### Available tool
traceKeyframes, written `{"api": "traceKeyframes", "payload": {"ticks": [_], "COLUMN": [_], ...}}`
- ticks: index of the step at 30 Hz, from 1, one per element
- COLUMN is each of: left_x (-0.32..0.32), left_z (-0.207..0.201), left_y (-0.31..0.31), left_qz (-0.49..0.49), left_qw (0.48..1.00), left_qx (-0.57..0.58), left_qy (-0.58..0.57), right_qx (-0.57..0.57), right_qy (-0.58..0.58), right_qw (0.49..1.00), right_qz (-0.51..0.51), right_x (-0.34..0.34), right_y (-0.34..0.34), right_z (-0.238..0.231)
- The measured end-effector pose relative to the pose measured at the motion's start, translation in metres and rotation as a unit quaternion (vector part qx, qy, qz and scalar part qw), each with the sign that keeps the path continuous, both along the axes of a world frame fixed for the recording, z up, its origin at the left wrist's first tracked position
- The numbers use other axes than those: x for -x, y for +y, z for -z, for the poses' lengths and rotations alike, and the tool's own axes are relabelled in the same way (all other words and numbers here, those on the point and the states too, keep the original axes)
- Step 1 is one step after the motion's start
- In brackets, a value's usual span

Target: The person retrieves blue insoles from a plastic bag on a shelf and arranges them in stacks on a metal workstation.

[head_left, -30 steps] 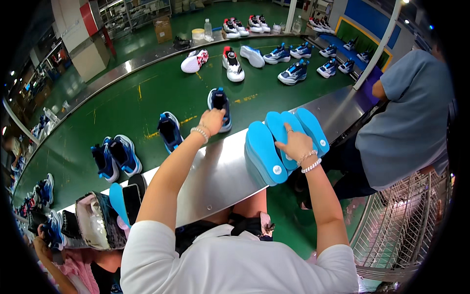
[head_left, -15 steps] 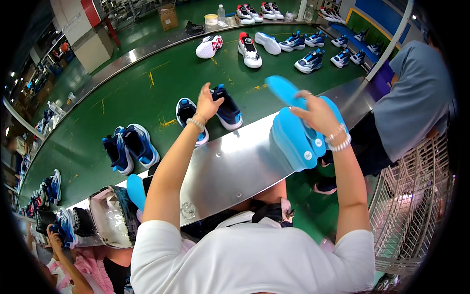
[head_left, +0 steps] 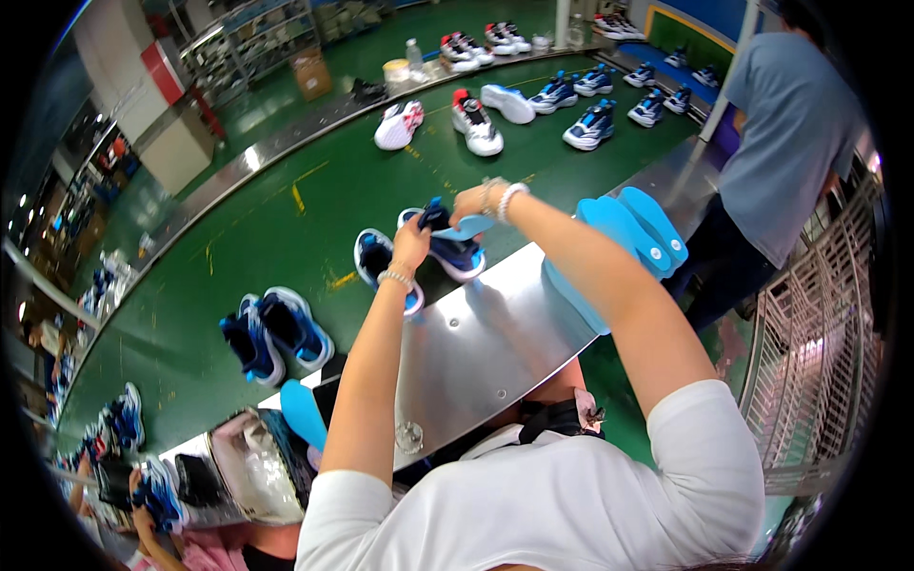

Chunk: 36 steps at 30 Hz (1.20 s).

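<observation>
My right hand (head_left: 473, 200) pinches a light blue insole (head_left: 466, 228), which is held over the opening of a dark blue sneaker (head_left: 464, 259) with a white sole. My left hand (head_left: 411, 246) is closed at the collar and tongue of that same sneaker. Its mate (head_left: 372, 253) stands just left, partly hidden by my left wrist. To the right, a pile of light blue insoles (head_left: 614, 226) lies on the metal edge of the bench (head_left: 476, 333), with my right forearm passing over part of it.
Another pair of dark blue sneakers (head_left: 286, 328) sits to the left. Near it are a blue insole (head_left: 303, 415) and a lined box (head_left: 252, 466). More shoes (head_left: 476, 124) stand across the green belt (head_left: 276, 219). A person (head_left: 795, 143) stands at right beside a wire rack (head_left: 809, 352).
My right hand has moved left from the insole pile to the sneaker, carrying one insole. My left hand, open before, has come down and closed at the sneaker's collar.
</observation>
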State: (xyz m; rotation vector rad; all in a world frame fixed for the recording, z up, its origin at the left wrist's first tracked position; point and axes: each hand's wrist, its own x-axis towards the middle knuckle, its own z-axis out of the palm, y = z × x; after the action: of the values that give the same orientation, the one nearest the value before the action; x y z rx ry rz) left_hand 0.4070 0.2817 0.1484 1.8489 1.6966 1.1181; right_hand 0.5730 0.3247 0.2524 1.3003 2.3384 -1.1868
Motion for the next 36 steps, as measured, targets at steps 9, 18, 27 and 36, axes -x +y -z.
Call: {"api": "traceKeyframes", "payload": {"ticks": [9, 18, 27, 36], "left_x": [0.006, 0.007, 0.010, -0.012], "left_z": [0.003, 0.004, -0.003, -0.046], "left_y": [0.003, -0.004, -0.001, -0.040], "left_qz": [0.029, 0.036, 0.005, -0.071], "left_qw": [0.999, 0.996, 0.998, 0.983], "left_qx": [0.043, 0.069, 0.062, -0.145], "left_qy": [-0.002, -0.049, -0.012, 0.083], "right_qx": [-0.299, -0.343, -0.259, -0.275], "right_qy": [-0.012, 0.043, 0.016, 0.323], "right_qw": [0.951, 0.938, 0.965, 0.876], "right_qz": [-0.076, 0.005, -0.028, 0.228], "right_x": [0.024, 0.058, 0.049, -0.062], "right_y": [-0.019, -0.016, -0.031, -0.163], "right_z": [0.041, 0.094, 0.061, 0.103]}}
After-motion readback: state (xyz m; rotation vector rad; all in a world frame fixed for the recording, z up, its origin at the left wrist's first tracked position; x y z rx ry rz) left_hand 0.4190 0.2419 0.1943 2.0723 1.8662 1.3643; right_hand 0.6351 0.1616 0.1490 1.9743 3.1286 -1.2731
